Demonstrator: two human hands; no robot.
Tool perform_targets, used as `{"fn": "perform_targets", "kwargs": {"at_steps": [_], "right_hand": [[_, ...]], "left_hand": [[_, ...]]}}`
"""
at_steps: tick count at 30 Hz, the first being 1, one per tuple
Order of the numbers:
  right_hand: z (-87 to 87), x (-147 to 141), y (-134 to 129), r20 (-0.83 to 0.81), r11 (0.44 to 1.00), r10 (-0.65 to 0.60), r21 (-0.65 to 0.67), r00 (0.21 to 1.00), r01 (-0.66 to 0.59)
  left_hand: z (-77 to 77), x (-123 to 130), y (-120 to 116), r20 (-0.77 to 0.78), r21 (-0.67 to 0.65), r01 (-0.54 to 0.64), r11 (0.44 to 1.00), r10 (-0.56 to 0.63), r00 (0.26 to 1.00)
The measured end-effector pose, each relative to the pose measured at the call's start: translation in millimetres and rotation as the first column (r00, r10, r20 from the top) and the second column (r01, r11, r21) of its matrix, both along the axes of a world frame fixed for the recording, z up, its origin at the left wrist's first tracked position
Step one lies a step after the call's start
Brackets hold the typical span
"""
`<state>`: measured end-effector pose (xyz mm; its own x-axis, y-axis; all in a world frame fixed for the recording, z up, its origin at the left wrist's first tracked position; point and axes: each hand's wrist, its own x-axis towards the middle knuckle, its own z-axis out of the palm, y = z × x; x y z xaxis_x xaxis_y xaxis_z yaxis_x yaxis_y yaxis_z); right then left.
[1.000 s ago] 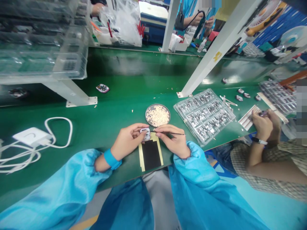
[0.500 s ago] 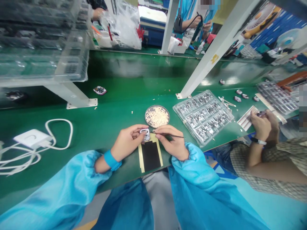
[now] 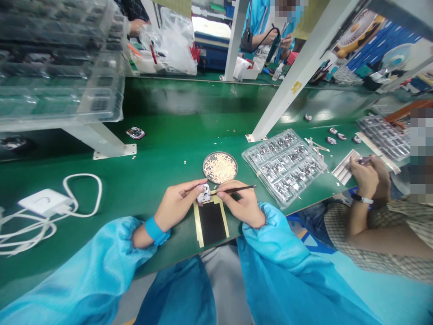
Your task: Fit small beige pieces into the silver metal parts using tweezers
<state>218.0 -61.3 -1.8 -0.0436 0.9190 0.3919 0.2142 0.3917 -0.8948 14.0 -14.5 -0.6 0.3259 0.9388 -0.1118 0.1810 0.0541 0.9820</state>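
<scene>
My left hand [image 3: 179, 204], with a blue band at the wrist, pinches a small white device housing [image 3: 203, 193] with dark parts inside. Between the fingers of my right hand [image 3: 241, 203] are dark tweezers [image 3: 237, 190], whose tip reaches the right side of the housing. Beneath both hands lies a black mat [image 3: 213, 222] bordered with yellow tape. Just beyond them stands a round dish [image 3: 220, 167] full of tiny pale and dark pieces.
Right of the dish is a clear compartment tray [image 3: 284, 164] of small parts. A white charger with coiled cable [image 3: 47, 201] lies left. Slanted white posts [image 3: 287, 85] rise from the green bench. A co-worker's hands [image 3: 367, 176] work at the right. Stacked trays [image 3: 61, 97] stand upper left.
The housing has turned in my left hand, so its inside faces me more. The tweezers have tilted, their rear end higher. The whole view has shifted slightly.
</scene>
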Motion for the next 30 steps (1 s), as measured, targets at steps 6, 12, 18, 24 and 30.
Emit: {"fn": "perform_targets", "kwargs": {"at_steps": [6, 12, 18, 24, 30], "right_hand": [[-10.4, 6.9, 1.8, -0.362, 0.938, 0.095, -0.279, 0.927, -0.205], [-7.7, 18.0, -4.4, -0.427, 0.905, 0.042, -0.366, 0.903, -0.215], [18.6, 61.4, -18.0, -0.330, 0.949, -0.063, -0.313, 0.942, -0.046], [42.1, 136.8, 0.3, 0.638, 0.818, -0.410, -0.058, 0.651, 0.572], [34.6, 143.0, 11.0, 0.831, 0.790, -0.277, -0.089, 0.482, 0.607]], "left_hand": [[0.5, -3.6, 1.8, -0.049, 0.013, 0.003, 1.000, -0.003, 0.999], [4.3, -6.5, 2.2, -0.072, 0.008, 0.027, 1.000, -0.027, 0.997], [0.3, -5.4, 4.3, 0.177, -0.046, 0.053, 0.998, -0.044, 0.983], [0.0, -6.1, 5.9, 0.043, -0.006, -0.069, 0.998, 0.070, 0.997], [5.7, -6.2, 6.2, -0.121, -0.003, -0.015, 1.000, 0.014, 0.993]]}}
